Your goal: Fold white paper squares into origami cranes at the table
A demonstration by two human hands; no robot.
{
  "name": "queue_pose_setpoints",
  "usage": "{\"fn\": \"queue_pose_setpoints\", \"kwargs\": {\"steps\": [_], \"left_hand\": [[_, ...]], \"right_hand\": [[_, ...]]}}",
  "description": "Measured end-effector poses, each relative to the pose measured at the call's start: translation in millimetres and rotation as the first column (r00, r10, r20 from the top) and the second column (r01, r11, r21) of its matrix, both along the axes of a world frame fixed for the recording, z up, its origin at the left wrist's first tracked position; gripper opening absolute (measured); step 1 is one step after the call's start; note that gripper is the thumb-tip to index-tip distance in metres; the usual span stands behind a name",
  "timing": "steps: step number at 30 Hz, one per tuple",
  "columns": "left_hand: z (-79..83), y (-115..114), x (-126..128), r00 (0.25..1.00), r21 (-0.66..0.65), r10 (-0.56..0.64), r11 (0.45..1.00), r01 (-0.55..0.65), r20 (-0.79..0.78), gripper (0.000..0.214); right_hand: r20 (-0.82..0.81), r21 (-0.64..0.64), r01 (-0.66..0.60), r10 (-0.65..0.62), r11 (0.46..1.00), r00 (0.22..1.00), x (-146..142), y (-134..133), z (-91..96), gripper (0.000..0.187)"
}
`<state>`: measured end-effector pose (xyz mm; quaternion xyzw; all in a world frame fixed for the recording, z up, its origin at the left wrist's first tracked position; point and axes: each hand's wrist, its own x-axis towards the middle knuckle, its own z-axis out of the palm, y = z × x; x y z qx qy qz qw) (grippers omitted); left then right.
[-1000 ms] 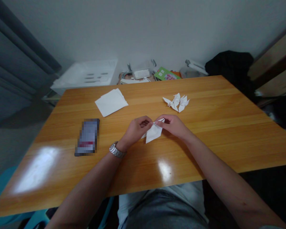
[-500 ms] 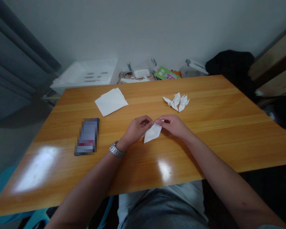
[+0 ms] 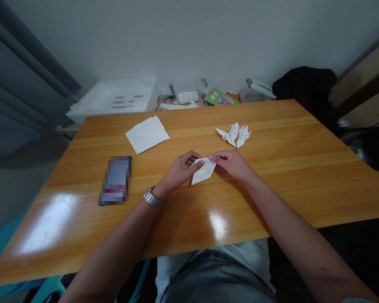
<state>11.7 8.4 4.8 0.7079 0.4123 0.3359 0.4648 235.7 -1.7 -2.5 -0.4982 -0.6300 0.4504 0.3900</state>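
A small white folded paper [image 3: 204, 171] lies near the middle of the wooden table [image 3: 271, 176]. My left hand [image 3: 180, 170], with a metal watch on its wrist, pinches the paper's left side. My right hand [image 3: 233, 164] pinches its upper right tip. Both hands have their fingers closed on the paper. Several finished white folded paper figures [image 3: 235, 134] sit in a cluster just beyond my right hand. A stack of flat white paper sheets [image 3: 147, 134] lies to the far left of my hands.
A dark phone [image 3: 116, 180] lies flat on the table's left side. Behind the far edge stand a white plastic container [image 3: 116, 99], a green packet [image 3: 220, 97] and small clutter. A black bag [image 3: 303, 86] sits at the back right. My lap shows below the near edge.
The paper has turned slightly and its tip now points more to the right. My fingers have shifted along its top edge. Both hands have stayed in the same place.
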Motion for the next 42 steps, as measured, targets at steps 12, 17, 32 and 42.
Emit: {"fn": "queue_pose_setpoints", "kwargs": {"steps": [12, 17, 32, 42], "left_hand": [[-3.4, 4, -2, 0.997, 0.067, 0.040, 0.997, -0.044, 0.069, 0.037], [-2.8, 11, -9, 0.986, 0.121, 0.166, 0.978, -0.169, 0.032, 0.019], [5.6, 3, -5, 0.999, 0.066, 0.036, 0.997, -0.035, -0.020, 0.026], [8.6, 2, -2, 0.960, -0.091, 0.102, 0.993, -0.080, 0.262, 0.033]], "right_hand": [[-0.180, -0.065, 0.168, -0.177, 0.984, 0.968, -1, 4, 2.1, 0.034], [-0.129, -0.076, 0.075, -0.085, 0.994, 0.988, -2, 2, 4.7, 0.032], [-0.101, -0.238, -0.149, 0.128, 0.960, 0.987, -13, -12, 2.7, 0.043], [-0.148, -0.227, -0.068, 0.035, 0.971, 0.988, -16, -12, 7.1, 0.048]]}}
